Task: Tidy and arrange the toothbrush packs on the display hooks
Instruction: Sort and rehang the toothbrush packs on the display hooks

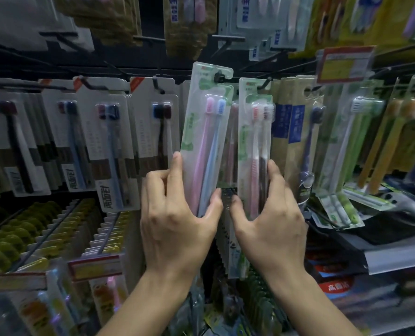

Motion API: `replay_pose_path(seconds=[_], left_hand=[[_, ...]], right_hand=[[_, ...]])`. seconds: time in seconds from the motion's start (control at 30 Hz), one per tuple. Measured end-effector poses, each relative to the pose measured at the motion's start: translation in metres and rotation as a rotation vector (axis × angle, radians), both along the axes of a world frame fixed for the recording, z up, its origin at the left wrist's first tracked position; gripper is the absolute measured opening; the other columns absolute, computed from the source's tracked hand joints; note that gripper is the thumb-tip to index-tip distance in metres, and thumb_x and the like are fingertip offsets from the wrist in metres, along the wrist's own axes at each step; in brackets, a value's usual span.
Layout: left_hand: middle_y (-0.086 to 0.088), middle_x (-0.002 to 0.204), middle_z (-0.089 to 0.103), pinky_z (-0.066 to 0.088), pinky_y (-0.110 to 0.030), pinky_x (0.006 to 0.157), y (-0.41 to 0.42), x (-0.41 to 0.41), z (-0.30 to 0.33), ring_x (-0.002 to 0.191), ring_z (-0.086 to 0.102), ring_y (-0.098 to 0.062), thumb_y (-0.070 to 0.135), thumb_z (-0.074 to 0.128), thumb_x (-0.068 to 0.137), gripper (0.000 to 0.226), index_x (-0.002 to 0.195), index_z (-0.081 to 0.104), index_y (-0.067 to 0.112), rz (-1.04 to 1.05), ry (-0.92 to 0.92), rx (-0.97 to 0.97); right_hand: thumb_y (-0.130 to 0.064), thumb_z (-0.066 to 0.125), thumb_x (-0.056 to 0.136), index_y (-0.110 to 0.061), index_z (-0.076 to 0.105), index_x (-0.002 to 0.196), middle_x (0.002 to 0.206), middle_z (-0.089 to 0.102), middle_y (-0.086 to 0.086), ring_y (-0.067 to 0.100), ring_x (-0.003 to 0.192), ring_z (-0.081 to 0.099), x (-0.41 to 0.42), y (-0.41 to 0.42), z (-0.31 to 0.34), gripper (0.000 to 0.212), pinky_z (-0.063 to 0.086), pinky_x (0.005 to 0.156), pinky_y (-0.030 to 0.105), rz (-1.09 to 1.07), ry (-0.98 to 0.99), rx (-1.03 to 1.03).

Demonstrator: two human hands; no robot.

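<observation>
up close, two hands hold two toothbrush packs that hang side by side on black hooks. the left hand (175, 214) has its grip closed on the left pack (205, 132), thumb on the right edge and fingers on the left edge. this pack has a pink and a blue brush inside and tilts a bit to the right at the top. its hole sits on the left hook (218, 76). the right hand (269, 214) has its grip closed on the right pack (256, 139), thumb on the left edge and fingers on the right edge. it hangs from the right hook (265, 82). more packs hang behind both. a red price tag (344, 64) hangs up to the right.
</observation>
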State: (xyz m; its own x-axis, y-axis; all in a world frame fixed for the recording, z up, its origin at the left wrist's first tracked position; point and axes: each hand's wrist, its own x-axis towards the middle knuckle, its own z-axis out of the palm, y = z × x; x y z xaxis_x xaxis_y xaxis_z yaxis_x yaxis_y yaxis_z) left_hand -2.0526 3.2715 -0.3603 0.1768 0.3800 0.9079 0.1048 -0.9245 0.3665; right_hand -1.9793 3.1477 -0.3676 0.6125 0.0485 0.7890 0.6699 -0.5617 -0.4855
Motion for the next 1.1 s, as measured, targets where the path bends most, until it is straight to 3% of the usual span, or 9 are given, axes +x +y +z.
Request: replay_pose_path(seconds=[0.2,0.37,0.47,0.57,0.7,0.87,1.1], left_hand=[[-0.011,0.109,0.054,0.040,-0.020,0.085,-0.003,0.002,0.000,0.098,0.055,-0.022,0.044,0.083,0.082,0.086,0.150,0.053,0.002,0.010,0.060,-0.044],[-0.007,0.116,0.054,0.053,-0.032,0.083,-0.008,0.009,0.005,0.105,0.061,-0.026,0.049,0.080,0.084,0.086,0.152,0.050,0.005,0.024,0.132,-0.071],[-0.006,0.130,0.051,0.058,-0.036,0.078,-0.010,0.012,0.009,0.108,0.064,-0.027,0.049,0.080,0.086,0.090,0.158,0.041,0.011,0.023,0.160,-0.044],[-0.005,0.153,0.042,0.061,-0.037,0.077,-0.012,0.016,0.011,0.113,0.064,-0.027,0.044,0.077,0.090,0.089,0.162,0.034,0.015,0.049,0.198,0.057],[-0.003,0.170,0.026,0.060,-0.036,0.063,-0.012,0.024,0.008,0.106,0.057,-0.024,0.043,0.063,0.100,0.081,0.167,0.022,0.022,0.108,0.288,0.184],[-0.004,0.171,0.022,0.055,-0.033,0.052,-0.006,0.031,0.008,0.100,0.054,-0.025,0.044,0.055,0.105,0.073,0.167,0.019,0.031,0.094,0.351,0.203],[-0.004,0.169,0.025,0.054,-0.035,0.056,-0.005,0.040,0.014,0.103,0.056,-0.025,0.045,0.061,0.100,0.077,0.166,0.024,0.031,0.150,0.393,0.176]], right_hand=[[-0.048,0.071,0.089,-0.014,0.033,0.160,0.137,0.063,0.011,0.031,0.121,0.064,0.001,-0.001,0.001,0.088,0.055,0.091,0.040,-0.014,0.023,-0.016],[-0.050,0.069,0.091,-0.017,0.022,0.163,0.134,0.064,0.014,0.034,0.110,0.069,0.003,0.003,0.003,0.092,0.058,0.078,0.041,-0.052,-0.010,-0.078],[-0.052,0.064,0.093,-0.030,0.011,0.164,0.143,0.053,0.012,0.036,0.096,0.071,0.008,0.004,0.003,0.091,0.057,0.064,0.042,-0.053,-0.009,-0.147],[-0.049,0.064,0.094,-0.034,0.016,0.163,0.152,0.036,0.007,0.036,0.086,0.070,0.015,0.005,0.003,0.085,0.057,0.056,0.042,-0.065,-0.035,-0.195],[-0.045,0.063,0.096,-0.031,0.021,0.163,0.159,0.027,0.004,0.034,0.095,0.067,0.021,0.009,0.005,0.081,0.057,0.047,0.043,-0.105,-0.101,-0.268],[-0.043,0.062,0.099,-0.039,0.018,0.164,0.167,0.017,0.001,0.035,0.105,0.063,0.031,0.015,0.001,0.078,0.059,0.052,0.043,-0.083,-0.109,-0.307],[-0.042,0.060,0.101,-0.035,0.017,0.164,0.169,0.012,0.001,0.033,0.099,0.065,0.037,0.030,0.004,0.077,0.062,0.058,0.046,-0.092,-0.081,-0.271]])
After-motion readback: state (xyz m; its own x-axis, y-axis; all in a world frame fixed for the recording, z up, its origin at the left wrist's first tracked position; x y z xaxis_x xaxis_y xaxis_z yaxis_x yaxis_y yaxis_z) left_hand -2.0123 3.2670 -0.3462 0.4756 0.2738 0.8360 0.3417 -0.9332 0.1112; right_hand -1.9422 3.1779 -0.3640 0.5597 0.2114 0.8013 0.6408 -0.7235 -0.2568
